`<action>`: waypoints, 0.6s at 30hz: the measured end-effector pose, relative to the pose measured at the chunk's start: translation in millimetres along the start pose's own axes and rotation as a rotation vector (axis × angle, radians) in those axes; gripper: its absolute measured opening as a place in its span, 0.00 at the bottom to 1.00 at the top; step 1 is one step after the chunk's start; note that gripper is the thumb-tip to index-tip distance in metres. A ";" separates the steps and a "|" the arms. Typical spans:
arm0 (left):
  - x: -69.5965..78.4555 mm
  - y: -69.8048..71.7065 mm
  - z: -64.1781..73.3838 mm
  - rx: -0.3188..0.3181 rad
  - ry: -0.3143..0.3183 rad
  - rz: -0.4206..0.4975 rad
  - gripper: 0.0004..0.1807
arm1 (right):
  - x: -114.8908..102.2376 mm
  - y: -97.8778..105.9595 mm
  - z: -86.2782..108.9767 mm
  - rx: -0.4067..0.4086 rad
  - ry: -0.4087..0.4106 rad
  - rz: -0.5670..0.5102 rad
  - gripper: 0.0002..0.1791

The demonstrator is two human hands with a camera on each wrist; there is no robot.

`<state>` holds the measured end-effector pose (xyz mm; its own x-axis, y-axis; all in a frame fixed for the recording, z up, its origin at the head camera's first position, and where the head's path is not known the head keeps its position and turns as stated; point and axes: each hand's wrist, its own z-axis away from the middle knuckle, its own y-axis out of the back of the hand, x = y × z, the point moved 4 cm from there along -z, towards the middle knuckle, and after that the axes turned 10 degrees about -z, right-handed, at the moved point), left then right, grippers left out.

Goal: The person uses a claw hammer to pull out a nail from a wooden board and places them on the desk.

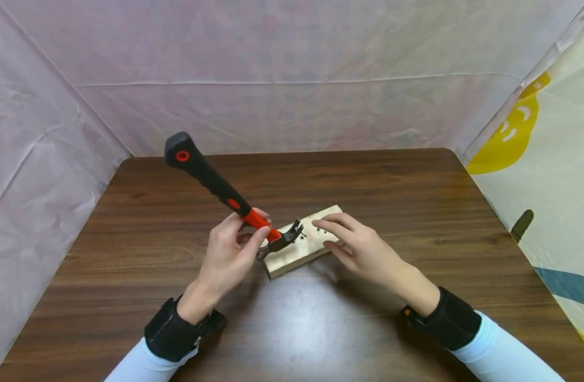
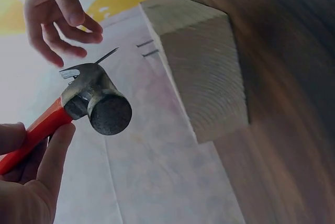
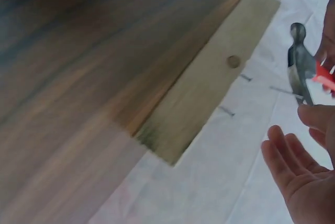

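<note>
My left hand point(image 1: 227, 254) pinches the red neck of a claw hammer point(image 1: 210, 180), close under its metal head. The black grip slants up and away to the left. A loose-looking nail point(image 2: 107, 55) sticks out from the claw side, its pointed end free; how it is held there I cannot tell. Below the hammer head lies a pale wooden block point(image 1: 292, 261), with a few nails point(image 2: 151, 53) standing up from its top. Over the block's right end hovers my right hand point(image 1: 368, 249), fingers loosely bent and apart, holding nothing.
The block rests on a brown wood-grain table point(image 1: 416, 185). Pale cloth point(image 1: 292, 106) hangs behind the table and at the left, and a patterned cloth point(image 1: 564, 201) at the right. Black straps point(image 1: 456, 318) circle both wrists.
</note>
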<state>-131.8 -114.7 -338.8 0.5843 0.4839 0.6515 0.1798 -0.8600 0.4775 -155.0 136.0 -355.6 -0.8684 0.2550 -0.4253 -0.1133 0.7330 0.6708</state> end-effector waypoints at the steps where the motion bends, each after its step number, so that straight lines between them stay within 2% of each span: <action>1: 1.8 -0.5 -0.3 -0.003 -0.004 0.002 0.15 | -2.3 -0.4 -1.3 -0.002 0.005 -0.011 0.31; 11: 13.7 -0.7 -1.7 -0.039 -0.027 0.008 0.16 | -12.9 -2.8 -6.5 0.003 0.026 -0.039 0.34; 18: 19.4 -3.2 -1.1 -0.066 -0.039 0.051 0.15 | -19.3 -5.7 -3.1 0.016 0.113 -0.061 0.25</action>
<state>-121.9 -102.3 -327.0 0.6220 0.4319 0.6531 0.0976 -0.8704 0.4826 -139.1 124.9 -349.3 -0.9093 0.1377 -0.3928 -0.1602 0.7553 0.6356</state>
